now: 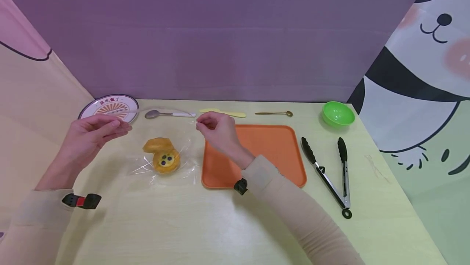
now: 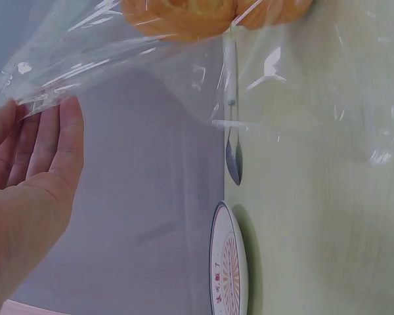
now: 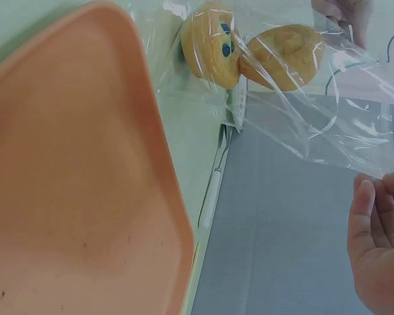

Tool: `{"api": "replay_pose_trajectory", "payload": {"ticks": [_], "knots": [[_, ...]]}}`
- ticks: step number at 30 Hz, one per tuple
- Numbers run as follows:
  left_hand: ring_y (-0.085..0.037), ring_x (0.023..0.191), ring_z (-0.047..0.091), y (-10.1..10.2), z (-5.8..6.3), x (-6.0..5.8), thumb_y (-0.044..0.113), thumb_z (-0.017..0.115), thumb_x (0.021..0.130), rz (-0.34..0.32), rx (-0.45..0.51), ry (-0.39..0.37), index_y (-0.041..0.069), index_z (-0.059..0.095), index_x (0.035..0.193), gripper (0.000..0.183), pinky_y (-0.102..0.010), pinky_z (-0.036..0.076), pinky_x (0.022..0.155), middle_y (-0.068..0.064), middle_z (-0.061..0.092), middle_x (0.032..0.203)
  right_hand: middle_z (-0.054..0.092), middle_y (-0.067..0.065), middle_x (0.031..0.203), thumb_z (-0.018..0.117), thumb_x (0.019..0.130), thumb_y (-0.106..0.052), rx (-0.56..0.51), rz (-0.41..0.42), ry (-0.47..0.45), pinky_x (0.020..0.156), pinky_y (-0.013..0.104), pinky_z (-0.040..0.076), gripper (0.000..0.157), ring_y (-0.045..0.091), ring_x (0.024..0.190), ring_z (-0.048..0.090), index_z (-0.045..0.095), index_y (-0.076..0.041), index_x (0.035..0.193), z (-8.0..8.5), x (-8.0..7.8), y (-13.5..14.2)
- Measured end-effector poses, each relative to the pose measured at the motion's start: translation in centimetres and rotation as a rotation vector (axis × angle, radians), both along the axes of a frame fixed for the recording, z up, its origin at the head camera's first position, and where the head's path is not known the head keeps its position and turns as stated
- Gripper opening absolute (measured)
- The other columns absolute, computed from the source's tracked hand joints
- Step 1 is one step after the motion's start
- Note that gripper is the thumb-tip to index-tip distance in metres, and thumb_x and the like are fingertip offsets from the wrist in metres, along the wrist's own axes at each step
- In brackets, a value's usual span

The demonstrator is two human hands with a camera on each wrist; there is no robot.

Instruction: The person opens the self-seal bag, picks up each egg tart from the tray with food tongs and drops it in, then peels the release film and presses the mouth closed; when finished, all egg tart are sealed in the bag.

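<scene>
A clear plastic bag [image 1: 190, 149] stretches between the two hands, above the left part of the table. Inside it lie a round bun [image 1: 167, 162] with dark blue dots on top and a plain golden bread piece [image 1: 157, 145], side by side. Thumb and fingers of the left hand [image 1: 97, 134] pinch one side of the bag's film, as the left wrist view shows up close. On the other side, the right hand [image 1: 223, 132] pinches the film's edge between thumb and fingertips, over the left edge of an orange tray [image 1: 264, 155].
Behind the left hand is a round patterned plate [image 1: 126, 104]. Along the back lie a white-handled spoon [image 1: 154, 114], a yellow knife [image 1: 231, 113] and a small gold spoon [image 1: 275, 113]. Black-tipped tongs [image 1: 332, 187], spread apart, and a green bowl [image 1: 338, 114] stand right of the tray.
</scene>
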State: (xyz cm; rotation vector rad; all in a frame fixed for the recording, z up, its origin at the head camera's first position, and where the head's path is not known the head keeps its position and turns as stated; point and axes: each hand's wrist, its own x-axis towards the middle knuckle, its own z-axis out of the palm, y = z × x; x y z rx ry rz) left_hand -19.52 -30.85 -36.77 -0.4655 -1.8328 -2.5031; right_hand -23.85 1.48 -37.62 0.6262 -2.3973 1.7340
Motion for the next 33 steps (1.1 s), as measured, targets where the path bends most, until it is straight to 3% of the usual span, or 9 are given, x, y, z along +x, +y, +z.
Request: {"api": "replay_pose_trajectory", "payload": {"ticks": [11,16,28,31,33], "knots": [[-0.031,0.090,0.069,1.0,0.4,0.1,-0.018,0.038,0.091,-0.079,0.132,0.038,-0.016,0.057,0.115,0.030,-0.036,0.053,0.085,-0.023,0.069,0.097,0.069,0.000,0.078,0.066,0.084,-0.008,0.001,-0.031,-0.042,0.066,0.020,0.054,0.012,0.007,0.068,0.064,0.069,-0.008,0.095,0.2,-0.2,-0.2],[-0.029,0.095,0.068,1.5,0.6,0.1,-0.013,0.041,0.093,-0.090,0.082,0.016,-0.011,0.058,0.114,0.027,-0.033,0.051,0.087,-0.019,0.069,0.100,0.068,-0.001,0.078,0.064,0.085,-0.009,0.043,-0.032,-0.031,0.065,0.020,0.054,0.013,0.007,0.068,0.064,0.068,-0.009,0.098,0.2,-0.3,-0.1],[-0.027,0.093,0.068,2.6,0.9,-0.4,-0.013,0.042,0.093,-0.084,0.053,0.064,-0.015,0.057,0.108,0.022,-0.033,0.052,0.085,-0.019,0.069,0.098,0.068,0.000,0.084,0.067,0.084,-0.013,0.103,-0.042,-0.040,0.067,0.020,0.054,0.020,0.009,0.075,0.065,0.066,-0.010,0.104,0.2,-1.0,-0.1],[-0.027,0.090,0.068,2.8,1.0,-0.5,-0.012,0.042,0.093,-0.085,0.050,0.065,-0.014,0.058,0.107,0.021,-0.033,0.053,0.084,-0.018,0.070,0.097,0.065,0.001,0.097,0.070,0.083,-0.017,0.130,-0.060,0.052,0.072,0.021,0.052,0.031,0.012,0.087,0.063,0.062,-0.011,0.112,0.5,-0.8,-0.1],[-0.026,0.089,0.069,2.9,1.0,-0.6,-0.012,0.043,0.093,-0.078,0.048,0.062,-0.014,0.058,0.107,0.021,-0.032,0.054,0.083,-0.018,0.070,0.096,0.061,0.001,0.105,0.070,0.083,-0.020,0.166,-0.091,0.182,0.077,0.021,0.050,0.035,0.014,0.096,0.059,0.060,-0.011,0.116,1.0,-0.5,-0.2]]}}
